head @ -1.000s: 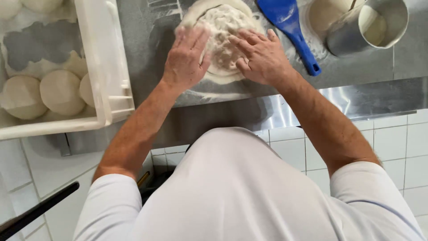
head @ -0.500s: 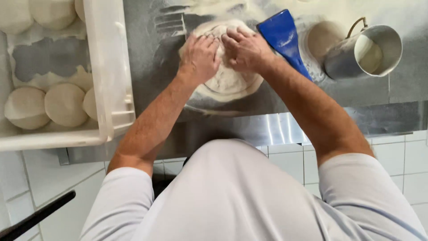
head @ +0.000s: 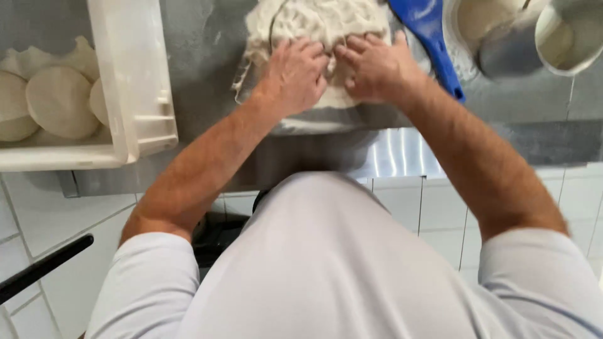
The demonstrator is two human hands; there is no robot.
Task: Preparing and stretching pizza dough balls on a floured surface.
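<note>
Dough: a flat, floured round of pale pizza dough (head: 317,25) lies on the grey metal worktop (head: 201,56), its far part cut off by the top edge of the picture.
Left hand: the left hand (head: 295,75) rests palm down on the near left part of the dough, fingers spread slightly and pressed flat into it, holding nothing.
Right hand: the right hand (head: 377,66) lies just beside the left hand on the near right part of the dough, fingers flat and close together, pressing down, not pinching.
Scraper: a blue plastic scraper (head: 430,37) lies just right of the dough, near the right wrist.
Cup: a shiny metal cup (head: 553,37) lies tilted, well right of the dough, beyond the scraper.
Tray: a white plastic tray (head: 135,81) stands left of the dough, holding round pale dough balls (head: 59,100).
</note>
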